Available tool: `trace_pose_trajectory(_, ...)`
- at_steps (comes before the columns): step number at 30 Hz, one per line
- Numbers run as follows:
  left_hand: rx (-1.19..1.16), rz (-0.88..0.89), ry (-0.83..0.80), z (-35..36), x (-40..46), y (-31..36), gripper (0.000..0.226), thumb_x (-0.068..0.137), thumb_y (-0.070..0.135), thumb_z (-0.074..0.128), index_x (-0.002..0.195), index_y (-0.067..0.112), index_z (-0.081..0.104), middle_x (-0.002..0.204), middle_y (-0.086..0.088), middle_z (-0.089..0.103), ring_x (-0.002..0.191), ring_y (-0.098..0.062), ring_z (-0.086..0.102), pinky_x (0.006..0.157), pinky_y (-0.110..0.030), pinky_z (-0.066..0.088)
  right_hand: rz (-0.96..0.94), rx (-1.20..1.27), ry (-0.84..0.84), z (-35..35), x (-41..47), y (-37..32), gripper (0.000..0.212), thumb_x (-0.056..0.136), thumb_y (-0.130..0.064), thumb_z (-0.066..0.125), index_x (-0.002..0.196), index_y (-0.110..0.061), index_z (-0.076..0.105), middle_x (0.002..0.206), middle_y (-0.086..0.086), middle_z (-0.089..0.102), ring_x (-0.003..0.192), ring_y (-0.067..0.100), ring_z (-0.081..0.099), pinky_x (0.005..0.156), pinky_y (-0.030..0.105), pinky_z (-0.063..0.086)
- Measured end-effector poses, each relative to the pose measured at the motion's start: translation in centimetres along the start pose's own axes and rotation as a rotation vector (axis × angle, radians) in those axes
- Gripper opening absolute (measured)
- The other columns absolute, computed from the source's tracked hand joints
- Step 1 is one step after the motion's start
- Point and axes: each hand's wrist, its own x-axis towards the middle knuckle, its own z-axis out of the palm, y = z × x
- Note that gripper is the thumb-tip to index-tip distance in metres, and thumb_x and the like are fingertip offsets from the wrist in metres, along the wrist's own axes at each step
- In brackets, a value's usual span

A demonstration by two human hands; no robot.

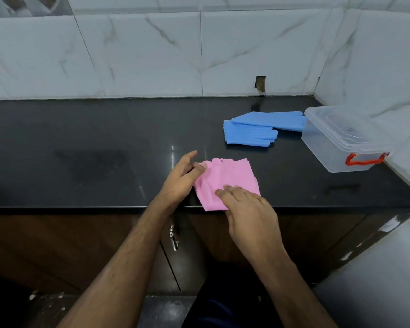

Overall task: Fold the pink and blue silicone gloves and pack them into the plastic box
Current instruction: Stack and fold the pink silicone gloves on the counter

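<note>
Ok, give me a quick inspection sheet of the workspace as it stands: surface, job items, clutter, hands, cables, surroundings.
Surface: dark glossy counter, some smudges.
Job's things: pink gloves folded at the front edge; blue gloves lying flat, unfolded, overlapping each other, beside the plastic box; box lid on, red latch facing the front.
Clutter: nothing seen.
Hands: left hand has its fingers on the pink bundle's left edge; right hand presses flat on its near corner.
Cables: nothing seen.
Surroundings: marble-look wall tiles with a small hole; wooden cabinet doors below.
</note>
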Motion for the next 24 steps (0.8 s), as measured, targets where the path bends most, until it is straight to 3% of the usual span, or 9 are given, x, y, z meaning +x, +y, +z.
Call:
trace_pose_trajectory(3, -0.109, -0.029, 0.124, 0.7, -1.1, 0.1, 0.054, 0.103, 0.052, 0.053, 0.149, 0.024, 0.048, 0.130, 0.014, 0.066, 0.129, -0.010, 0.058, 0.115, -0.038, 0.043, 0.028, 0.030, 0.014, -1.3, 0.0, -0.1, 0.036, 0.092, -0.013, 0.063, 0.124, -0.029, 0.069, 0.124, -0.009, 0.072, 0.113, 0.016, 0.068, 0.083, 0.032, 0.054)
trace_pose_trajectory(6, -0.183, -0.026, 0.357, 2.1, -3.8, 0.1, 0.035, 0.105, 0.054, 0.046, 0.113, 0.023, 0.063, 0.111, 0.003, 0.071, 0.111, -0.019, 0.067, 0.102, -0.043, 0.051, 0.037, 0.025, 0.021, -2.6, 0.1, -0.3, 0.032, 0.096, -0.019, 0.057, 0.125, -0.032, 0.065, 0.114, -0.013, 0.072, 0.097, 0.014, 0.068, 0.068, 0.028, 0.047)
trace_pose_trajectory(10, -0.229, -0.101, 0.552, 4.1, -7.9, 1.5, 0.060, 0.085, 0.083, 0.031, 0.096, 0.028, 0.054, 0.097, 0.008, 0.068, 0.100, -0.015, 0.068, 0.079, -0.034, 0.047, 0.081, 0.023, 0.051, -4.5, 0.3, -0.5, 0.030, 0.099, -0.026, 0.053, 0.128, -0.033, 0.060, 0.109, -0.012, 0.071, 0.089, 0.018, 0.067, 0.064, 0.032, 0.050)
trace_pose_trajectory(13, -0.304, -0.230, 0.375, 4.7, -8.2, 3.4, 0.067, 0.083, 0.087, 0.026, 0.107, 0.029, 0.050, 0.108, 0.000, 0.067, 0.101, -0.019, 0.071, 0.080, -0.043, 0.058, 0.142, 0.076, 0.105, -5.6, 0.1, -0.8, 0.029, 0.101, -0.029, 0.052, 0.129, -0.034, 0.059, 0.103, -0.012, 0.070, 0.086, 0.017, 0.065, 0.064, 0.034, 0.051)
trace_pose_trajectory(16, -0.379, -0.300, 0.168, 4.0, -8.6, 4.8, 0.082, 0.086, 0.089, 0.024, 0.115, 0.020, 0.057, 0.107, -0.010, 0.072, 0.089, -0.026, 0.077, 0.065, -0.043, 0.064, 0.196, 0.124, 0.140, -6.6, -0.4, -0.8, 0.025, 0.102, -0.031, 0.052, 0.127, -0.034, 0.056, 0.095, -0.011, 0.067, 0.082, 0.015, 0.063, 0.064, 0.033, 0.051)
trace_pose_trajectory(18, -0.401, -0.409, -0.164, 3.2, -9.1, 4.6, 0.114, 0.070, 0.099, 0.019, 0.115, 0.007, 0.068, 0.102, -0.022, 0.077, 0.090, -0.035, 0.078, 0.065, -0.041, 0.063, 0.207, 0.133, 0.161, -7.1, -0.6, -0.7, 0.025, 0.100, -0.030, 0.054, 0.125, -0.033, 0.056, 0.093, -0.010, 0.066, 0.079, 0.017, 0.064, 0.064, 0.033, 0.049)
trace_pose_trajectory(20, -0.521, -0.514, -0.490, 3.1, -9.5, 4.6, 0.137, 0.064, 0.105, 0.017, 0.119, -0.008, 0.070, 0.112, -0.031, 0.073, 0.103, -0.042, 0.075, 0.078, -0.046, 0.063, 0.207, 0.144, 0.191, -7.4, -1.0, -0.7, 0.025, 0.098, -0.026, 0.057, 0.122, -0.031, 0.059, 0.090, -0.008, 0.066, 0.077, 0.019, 0.064, 0.064, 0.035, 0.052)
trace_pose_trajectory(22, -0.761, -0.456, -0.570, 3.8, -10.0, 5.3, 0.130, 0.069, 0.103, 0.026, 0.132, -0.004, 0.064, 0.123, -0.031, 0.069, 0.110, -0.041, 0.072, 0.090, -0.050, 0.059, 0.177, 0.131, 0.242, -7.6, -1.5, -0.9, 0.027, 0.092, -0.020, 0.057, 0.117, -0.026, 0.065, 0.085, -0.006, 0.067, 0.072, 0.022, 0.065, 0.060, 0.037, 0.054)
trace_pose_trajectory(24, -1.003, -0.313, -0.484, 4.5, -9.9, 6.0, 0.105, 0.078, 0.093, 0.039, 0.140, 0.011, 0.059, 0.123, -0.023, 0.072, 0.108, -0.036, 0.074, 0.087, -0.049, 0.060, 0.086, 0.092, 0.284, -7.7, -2.1, -1.5, 0.031, 0.088, -0.025, 0.050, 0.111, -0.022, 0.070, 0.083, -0.005, 0.069, 0.068, 0.022, 0.066, 0.056, 0.036, 0.053)
